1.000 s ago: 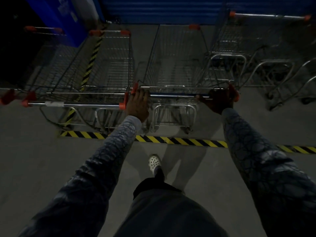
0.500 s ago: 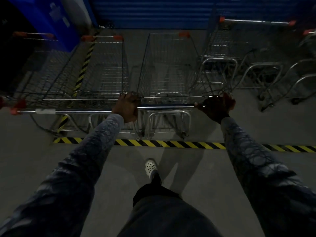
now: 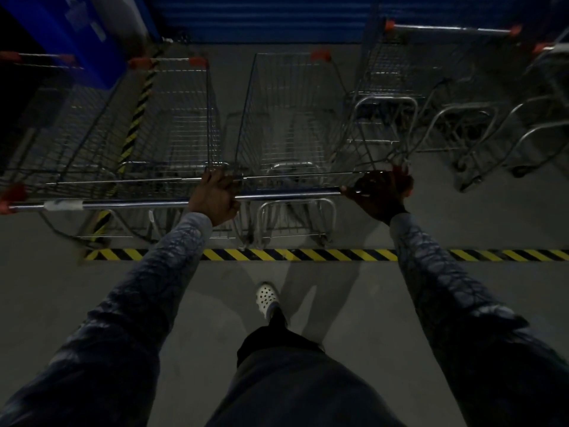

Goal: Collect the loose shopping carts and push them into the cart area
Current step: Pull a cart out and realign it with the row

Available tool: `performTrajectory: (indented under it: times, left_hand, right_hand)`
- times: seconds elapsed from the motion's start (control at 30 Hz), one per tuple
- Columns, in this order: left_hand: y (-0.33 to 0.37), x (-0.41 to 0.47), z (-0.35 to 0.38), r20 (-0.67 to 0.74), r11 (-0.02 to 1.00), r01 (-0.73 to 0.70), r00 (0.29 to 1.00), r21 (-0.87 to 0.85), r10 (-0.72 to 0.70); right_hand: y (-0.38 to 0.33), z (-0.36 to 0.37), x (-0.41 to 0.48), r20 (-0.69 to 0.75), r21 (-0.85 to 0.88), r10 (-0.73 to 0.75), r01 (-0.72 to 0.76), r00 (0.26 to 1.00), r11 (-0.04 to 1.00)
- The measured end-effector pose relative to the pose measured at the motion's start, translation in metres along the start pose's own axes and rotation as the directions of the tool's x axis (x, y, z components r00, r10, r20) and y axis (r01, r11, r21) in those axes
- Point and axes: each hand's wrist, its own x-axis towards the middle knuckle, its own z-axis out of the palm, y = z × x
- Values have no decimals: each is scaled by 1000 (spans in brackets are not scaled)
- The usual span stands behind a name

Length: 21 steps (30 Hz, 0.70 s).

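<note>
Grip: left hand [image 3: 214, 197], right hand [image 3: 380, 192] wrapped round handle [image 3: 289, 196] ends, equally near. Long axis of cart [image 3: 286, 124] runs straight ahead from hands, between parked carts [image 3: 172, 124].

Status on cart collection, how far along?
Done: silver wire carts stand parked beyond the yellow-black striped floor tape. In hand: left hand and right hand grip the handle of the middle wire cart, wheels just past the tape. Left: let go; further loose carts aren't visible.

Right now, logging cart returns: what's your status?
Left grip, right grip both round handle bar of silver wire shopping cart. Cart beyond yellow-black floor tape. Another wire cart close on its left.
</note>
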Motion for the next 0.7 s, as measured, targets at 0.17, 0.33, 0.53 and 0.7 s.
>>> performTrajectory:
  times: [0.17, 0.33, 0.53, 0.7]
  left_hand:
    - [-1, -2, 3, 17, 1000, 29, 999, 10, -30]
    - [0, -3, 1, 25, 998, 56, 998, 9, -56]
    - [-2, -2, 4, 32, 996, 94, 995, -1, -94]
    - [-3, -4, 4, 15, 995, 99, 995, -11, -99]
  right_hand:
    - [-9, -12, -15, 5, -11, 170, -170, 985, 985]
    - [-18, -22, -22, -40, 18, 325, -324, 945, 946]
    - [-19, -15, -21, -63, 76, 353, -348, 934, 934]
    - [-21, -9, -22, -92, 68, 364, -359, 927, 931]
